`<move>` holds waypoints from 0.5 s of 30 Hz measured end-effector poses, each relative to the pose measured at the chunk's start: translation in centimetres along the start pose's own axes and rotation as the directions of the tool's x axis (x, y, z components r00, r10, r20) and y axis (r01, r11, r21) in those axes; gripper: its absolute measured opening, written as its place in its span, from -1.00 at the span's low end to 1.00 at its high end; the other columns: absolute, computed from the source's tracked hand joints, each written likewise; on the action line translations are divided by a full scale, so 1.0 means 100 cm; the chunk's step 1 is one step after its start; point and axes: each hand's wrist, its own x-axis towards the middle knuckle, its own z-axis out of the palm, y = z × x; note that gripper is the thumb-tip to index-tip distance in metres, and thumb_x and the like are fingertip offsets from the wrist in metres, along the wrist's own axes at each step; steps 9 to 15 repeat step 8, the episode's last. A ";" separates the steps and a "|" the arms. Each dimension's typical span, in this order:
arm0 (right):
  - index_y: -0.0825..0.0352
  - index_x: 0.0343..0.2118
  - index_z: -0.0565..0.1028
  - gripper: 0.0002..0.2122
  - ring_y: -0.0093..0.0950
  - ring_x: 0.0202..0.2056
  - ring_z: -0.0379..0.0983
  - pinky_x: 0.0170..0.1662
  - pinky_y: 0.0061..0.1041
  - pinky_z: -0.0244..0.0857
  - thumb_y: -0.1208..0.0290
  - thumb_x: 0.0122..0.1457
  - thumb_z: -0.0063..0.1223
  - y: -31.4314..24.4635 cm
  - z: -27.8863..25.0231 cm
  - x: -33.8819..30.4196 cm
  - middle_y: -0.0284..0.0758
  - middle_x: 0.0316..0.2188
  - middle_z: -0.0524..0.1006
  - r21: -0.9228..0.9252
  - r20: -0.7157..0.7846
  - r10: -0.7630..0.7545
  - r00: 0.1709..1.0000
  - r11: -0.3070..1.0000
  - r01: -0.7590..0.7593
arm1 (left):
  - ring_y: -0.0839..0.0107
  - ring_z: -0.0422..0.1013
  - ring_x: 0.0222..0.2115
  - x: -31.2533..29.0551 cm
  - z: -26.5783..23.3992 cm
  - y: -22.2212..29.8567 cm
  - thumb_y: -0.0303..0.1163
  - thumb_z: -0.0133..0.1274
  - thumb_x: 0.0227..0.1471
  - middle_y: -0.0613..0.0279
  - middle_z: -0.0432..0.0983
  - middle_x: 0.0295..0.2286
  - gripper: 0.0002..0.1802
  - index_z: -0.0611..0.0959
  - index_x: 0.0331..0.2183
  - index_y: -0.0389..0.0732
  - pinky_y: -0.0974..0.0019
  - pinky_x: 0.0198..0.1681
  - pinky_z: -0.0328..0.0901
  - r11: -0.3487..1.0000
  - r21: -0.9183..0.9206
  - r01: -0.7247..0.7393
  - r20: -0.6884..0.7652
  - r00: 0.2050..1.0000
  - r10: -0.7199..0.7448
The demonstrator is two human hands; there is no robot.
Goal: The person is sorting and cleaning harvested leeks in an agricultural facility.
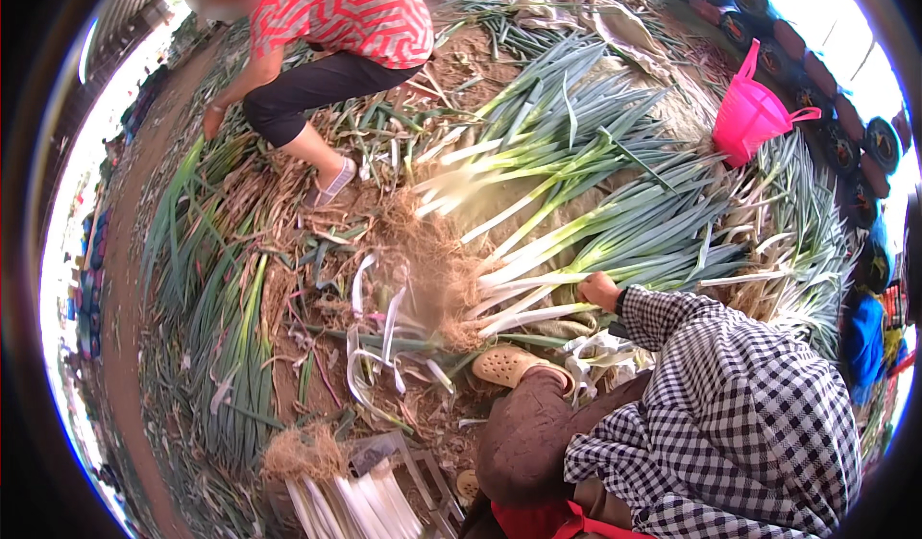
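My right hand [600, 291], in a black-and-white checked sleeve, reaches to the near edge of a large pile of long green onions [615, 227]. Its fingers are closed around a green onion stalk among the white shafts; the fingertips are partly hidden. The pile's roots [456, 289] point left and its green leaves point right. Out of sight is my left hand. At the bottom lies a bundle of white stalks [370, 505] with a brown root tuft [303, 453], beside a grey slatted frame [432, 486].
A co-worker [341, 11] in a red patterned shirt bends over loose onions at the upper left, one hand on green leaves [187, 179]. A pink basket [754, 116] stands at upper right. Peeled strips [389, 323] litter the soil by my tan clog [509, 366].
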 end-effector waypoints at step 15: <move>0.41 -0.37 0.59 -0.84 -0.49 -0.60 0.46 -0.52 -0.45 0.36 0.43 0.14 0.04 -0.060 -0.041 0.119 -0.28 -0.57 0.58 0.568 -0.055 0.283 0.957 0.798 -0.203 | -0.08 -0.25 0.36 -0.001 0.051 -0.052 0.07 -0.20 0.29 -0.03 -0.10 0.34 -0.27 0.13 0.33 -0.09 -0.21 0.32 -0.20 0.604 0.777 -0.178 0.116 0.983 0.141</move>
